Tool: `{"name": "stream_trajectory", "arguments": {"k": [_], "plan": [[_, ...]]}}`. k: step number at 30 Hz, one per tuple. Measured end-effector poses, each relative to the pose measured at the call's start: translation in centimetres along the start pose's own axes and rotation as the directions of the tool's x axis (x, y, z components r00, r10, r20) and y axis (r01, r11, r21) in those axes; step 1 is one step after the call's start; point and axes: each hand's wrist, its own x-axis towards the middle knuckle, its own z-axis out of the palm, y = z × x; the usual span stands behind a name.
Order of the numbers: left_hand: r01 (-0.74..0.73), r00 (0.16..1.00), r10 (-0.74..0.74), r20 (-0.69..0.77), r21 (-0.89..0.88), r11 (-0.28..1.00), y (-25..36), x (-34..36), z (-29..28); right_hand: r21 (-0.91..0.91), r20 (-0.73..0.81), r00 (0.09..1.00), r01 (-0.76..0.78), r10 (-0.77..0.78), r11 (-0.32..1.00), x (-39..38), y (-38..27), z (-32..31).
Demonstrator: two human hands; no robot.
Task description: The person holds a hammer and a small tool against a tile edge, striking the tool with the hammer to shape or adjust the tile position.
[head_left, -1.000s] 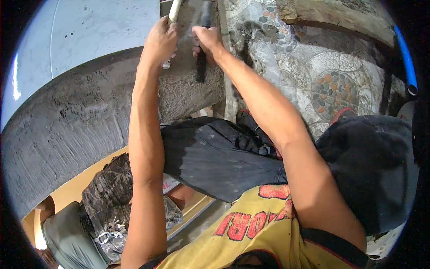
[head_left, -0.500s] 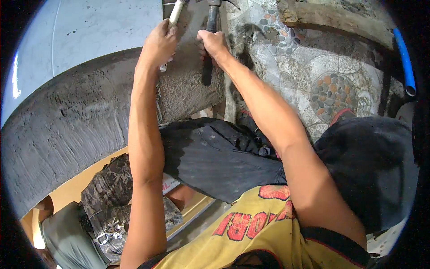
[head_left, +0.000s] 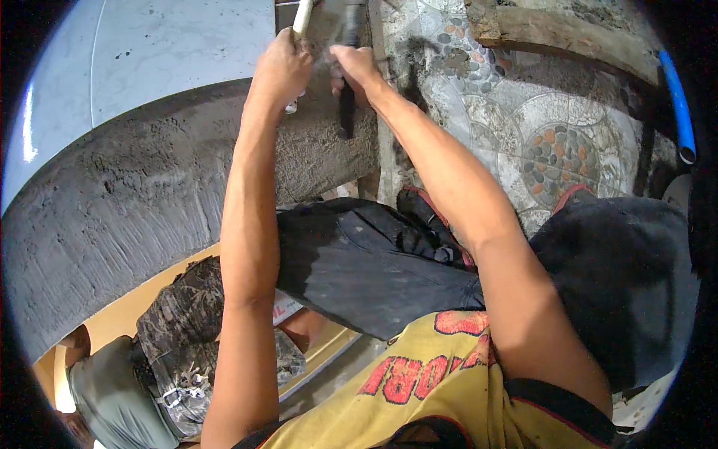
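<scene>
My left hand (head_left: 283,69) is wrapped round a white rod (head_left: 303,18) that slants up past the top edge; its lower end pokes out below my fist. Close beside it on the right, my right hand (head_left: 359,66) grips a hammer (head_left: 346,112) by its black handle, which is smeared by motion at the top. The hammer's head is out of sight now. Both hands are above a rough grey cement surface (head_left: 321,161). What the rod's upper end touches lies beyond the picture.
Smooth pale-blue tiles (head_left: 179,45) border the cement-coated slab (head_left: 112,202) on the left. A timber beam (head_left: 568,34) and a blue pipe (head_left: 678,108) are at the upper right, over a patterned, dirty tile floor (head_left: 493,112). A camouflage bag (head_left: 183,314) sits below the slab.
My left hand and the rod have shifted a little to the right. The hammer has moved slightly upward, and its claw head, seen before, has left the picture.
</scene>
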Motion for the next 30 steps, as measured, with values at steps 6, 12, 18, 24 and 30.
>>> {"name": "stream_trajectory", "arguments": {"k": [6, 12, 18, 24, 30], "plan": [[-0.004, 1.0, 0.003, -0.006, -0.06, 0.998, 0.0, 0.3, 0.0, 0.03, 0.03, 0.997, -0.067, 0.067, 0.997, 0.1, 0.2, 0.1], [0.228, 0.974, -0.21, 0.09, -0.357, 0.906, 1.9, -0.6, -1.5, -0.248, 0.005, 0.999, 0.046, -0.046, 0.968, 0.7, -0.3, -0.9], [0.233, 0.971, -0.164, 0.172, -0.554, 0.799, 0.4, -1.4, -2.5, -0.299, 0.12, 0.987, 0.136, -0.104, 0.944, 0.0, -1.7, -1.0], [0.394, 0.912, -0.211, 0.352, -0.609, 0.688, 0.3, -6.3, -3.0, -0.158, 0.082, 0.993, 0.1, -0.088, 0.982, -0.8, -3.7, -1.3], [0.285, 0.952, -0.161, 0.262, -0.553, 0.783, -0.9, -3.6, -2.3, -0.115, 0.021, 0.987, 0.162, -0.16, 0.98, -1.9, -1.4, 0.1]]}}
